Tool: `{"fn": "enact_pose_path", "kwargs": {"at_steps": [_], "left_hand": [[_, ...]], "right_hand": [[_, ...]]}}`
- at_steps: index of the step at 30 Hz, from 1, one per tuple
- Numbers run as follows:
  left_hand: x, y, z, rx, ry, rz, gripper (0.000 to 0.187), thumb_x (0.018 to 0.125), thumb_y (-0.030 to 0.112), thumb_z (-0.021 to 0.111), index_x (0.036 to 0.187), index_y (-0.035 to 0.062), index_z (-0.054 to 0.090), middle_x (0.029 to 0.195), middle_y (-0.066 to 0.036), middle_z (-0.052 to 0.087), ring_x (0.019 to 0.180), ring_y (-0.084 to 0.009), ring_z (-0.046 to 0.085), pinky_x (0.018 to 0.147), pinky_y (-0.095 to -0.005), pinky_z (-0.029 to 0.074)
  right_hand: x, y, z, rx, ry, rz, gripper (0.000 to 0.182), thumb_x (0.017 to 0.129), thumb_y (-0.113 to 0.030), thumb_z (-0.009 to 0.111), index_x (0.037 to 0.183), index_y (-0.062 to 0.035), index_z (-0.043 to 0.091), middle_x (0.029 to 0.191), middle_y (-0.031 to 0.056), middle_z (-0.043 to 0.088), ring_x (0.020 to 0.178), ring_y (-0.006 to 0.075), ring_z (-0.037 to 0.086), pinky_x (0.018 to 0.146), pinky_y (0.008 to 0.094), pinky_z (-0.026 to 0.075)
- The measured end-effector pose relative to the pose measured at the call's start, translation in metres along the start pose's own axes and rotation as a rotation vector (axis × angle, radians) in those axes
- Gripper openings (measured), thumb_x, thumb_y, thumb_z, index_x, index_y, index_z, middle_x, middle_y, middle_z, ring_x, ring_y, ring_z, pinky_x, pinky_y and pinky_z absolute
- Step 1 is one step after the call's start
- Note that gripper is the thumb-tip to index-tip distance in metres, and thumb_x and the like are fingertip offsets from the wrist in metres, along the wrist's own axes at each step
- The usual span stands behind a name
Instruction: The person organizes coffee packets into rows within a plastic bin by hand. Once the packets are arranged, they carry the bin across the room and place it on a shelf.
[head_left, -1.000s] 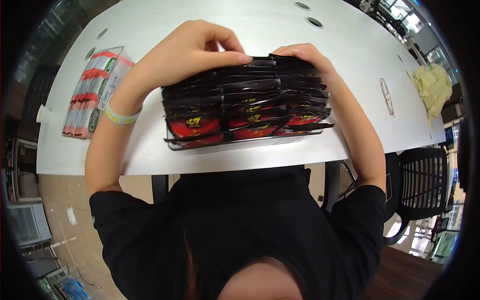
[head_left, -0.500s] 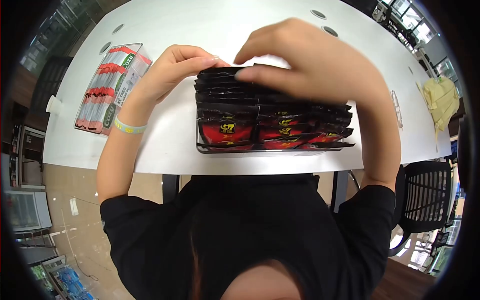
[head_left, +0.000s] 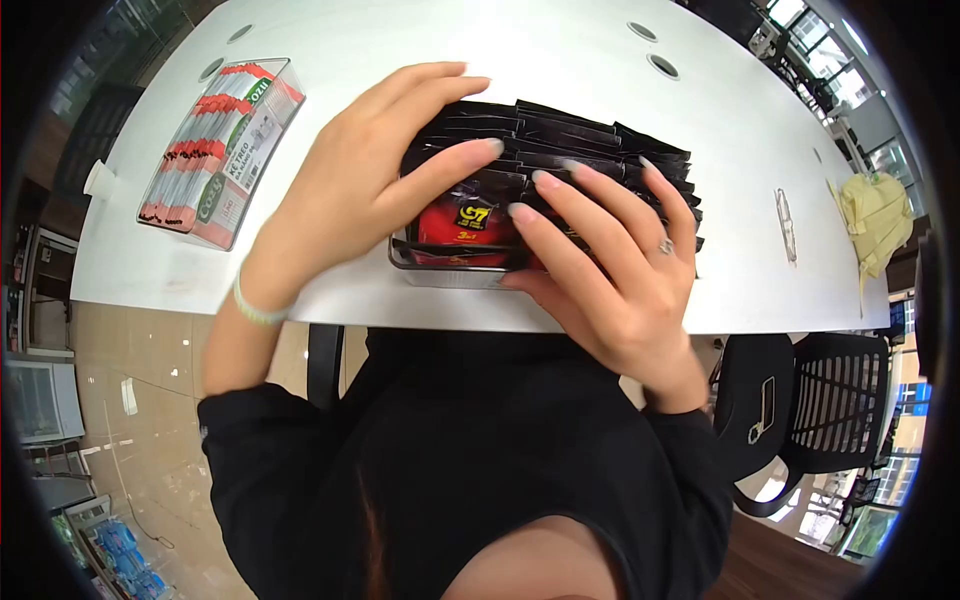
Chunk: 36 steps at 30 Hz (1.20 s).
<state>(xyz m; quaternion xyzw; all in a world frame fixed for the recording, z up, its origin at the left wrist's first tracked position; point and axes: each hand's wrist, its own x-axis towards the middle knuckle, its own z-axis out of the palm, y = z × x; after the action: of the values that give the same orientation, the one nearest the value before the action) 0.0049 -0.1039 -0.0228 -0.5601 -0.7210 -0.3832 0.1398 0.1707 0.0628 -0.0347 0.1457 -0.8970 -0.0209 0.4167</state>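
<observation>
Left hand (head_left: 345,195): I lay it flat over the near left part of the black coffee packets (head_left: 590,150), fingers spread, pressing not pinching.
Right hand (head_left: 610,265): my fingers are open and fanned across the front packets, thumb low by the tray's (head_left: 440,272) front wall.
Packets: standing in rows in the clear tray at the near edge of the white table (head_left: 520,60).
Risk: as I judge it, a hard push could slide the tray off the edge, or packets could buckle and spring out.
Beside: a box of red-and-white sticks (head_left: 215,150) well to the left.
</observation>
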Motion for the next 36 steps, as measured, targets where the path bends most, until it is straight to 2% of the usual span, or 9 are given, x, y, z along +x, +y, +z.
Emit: {"fn": "enact_pose_path", "kwargs": {"at_steps": [1,3,9,17,20,23,26,29,36], "left_hand": [[-0.006,0.007,-0.002,0.088,0.110,0.014,0.045,0.084,0.034,0.069,0.117,0.0037,0.063,0.122,-0.015,0.061,0.107,-0.0309,0.060,0.090,-0.0363,0.048],[-0.025,0.028,-0.005,0.099,0.191,0.019,0.045,0.083,0.029,0.070,0.120,0.0029,0.063,0.130,-0.019,0.056,0.114,-0.0337,0.056,0.095,-0.0388,0.045],[-0.046,0.048,0.056,-0.008,0.304,-0.104,0.049,0.076,0.018,0.078,0.119,0.0035,0.060,0.135,-0.025,0.049,0.122,-0.0389,0.051,0.100,-0.0426,0.042],[-0.052,0.042,0.058,-0.026,0.294,-0.028,0.042,0.075,0.013,0.076,0.113,0.0039,0.061,0.136,-0.028,0.047,0.125,-0.0386,0.050,0.102,-0.0443,0.041],[-0.052,0.043,0.059,0.009,0.328,-0.009,0.038,0.075,0.019,0.079,0.107,0.0063,0.064,0.132,-0.024,0.051,0.121,-0.0429,0.050,0.102,-0.0479,0.040],[-0.052,0.045,0.057,0.115,0.350,0.018,0.037,0.075,0.019,0.078,0.107,0.0081,0.064,0.127,-0.018,0.056,0.116,-0.0372,0.053,0.101,-0.0476,0.039],[-0.055,0.044,0.056,0.147,0.339,0.039,0.036,0.076,0.020,0.077,0.107,0.0081,0.064,0.115,-0.012,0.062,0.108,-0.0285,0.057,0.100,-0.0462,0.038],[-0.056,0.044,0.056,0.028,0.376,0.060,0.038,0.077,0.020,0.075,0.112,0.0068,0.064,0.105,-0.007,0.065,0.099,-0.0224,0.059,0.099,-0.0446,0.036],[-0.054,0.046,0.054,0.025,0.310,-0.007,0.033,0.084,0.020,0.067,0.114,0.0073,0.066,0.097,-0.004,0.062,0.091,-0.0219,0.058,0.100,-0.0456,0.034]], "right_hand": [[-0.004,-0.003,0.001,0.001,0.015,0.057,0.025,0.077,-0.024,0.070,0.099,-0.0146,0.071,0.110,0.0033,0.067,0.102,0.0231,0.062,0.101,0.0483,0.036],[-0.007,-0.006,0.000,0.019,-0.007,0.138,0.039,0.066,-0.020,0.079,0.104,-0.0147,0.070,0.117,0.0019,0.066,0.114,0.0241,0.059,0.108,0.0483,0.028],[-0.007,0.006,0.009,0.000,0.034,0.125,0.035,0.069,-0.010,0.074,0.104,-0.0093,0.068,0.119,0.0063,0.064,0.118,0.0265,0.057,0.112,0.0539,0.019],[-0.017,0.000,0.029,0.076,0.138,0.167,0.029,0.075,-0.020,0.076,0.098,-0.0100,0.061,0.123,0.0085,0.062,0.121,0.0286,0.055,0.113,0.0538,0.018],[-0.019,0.001,0.030,0.058,0.154,0.133,0.023,0.078,-0.020,0.073,0.095,-0.0101,0.060,0.122,0.0086,0.063,0.122,0.0287,0.055,0.113,0.0536,0.017],[-0.017,0.002,0.028,0.057,0.140,0.118,0.017,0.082,-0.020,0.070,0.090,-0.0104,0.059,0.121,0.0088,0.064,0.122,0.0286,0.055,0.114,0.0539,0.016],[-0.018,0.004,0.027,0.075,0.151,0.090,0.022,0.080,-0.024,0.072,0.093,-0.0093,0.060,0.119,0.0090,0.065,0.113,0.0269,0.058,0.109,0.0503,0.023],[-0.021,0.004,0.024,0.151,0.155,0.114,0.038,0.071,-0.031,0.078,0.096,-0.0069,0.064,0.113,0.0086,0.066,0.092,0.0238,0.057,0.088,0.0386,0.031],[-0.016,-0.004,0.023,0.146,0.184,0.196,0.039,0.068,-0.039,0.078,0.093,-0.0099,0.068,0.093,0.0008,0.061,0.084,0.0181,0.054,0.087,0.0388,0.028]]}}
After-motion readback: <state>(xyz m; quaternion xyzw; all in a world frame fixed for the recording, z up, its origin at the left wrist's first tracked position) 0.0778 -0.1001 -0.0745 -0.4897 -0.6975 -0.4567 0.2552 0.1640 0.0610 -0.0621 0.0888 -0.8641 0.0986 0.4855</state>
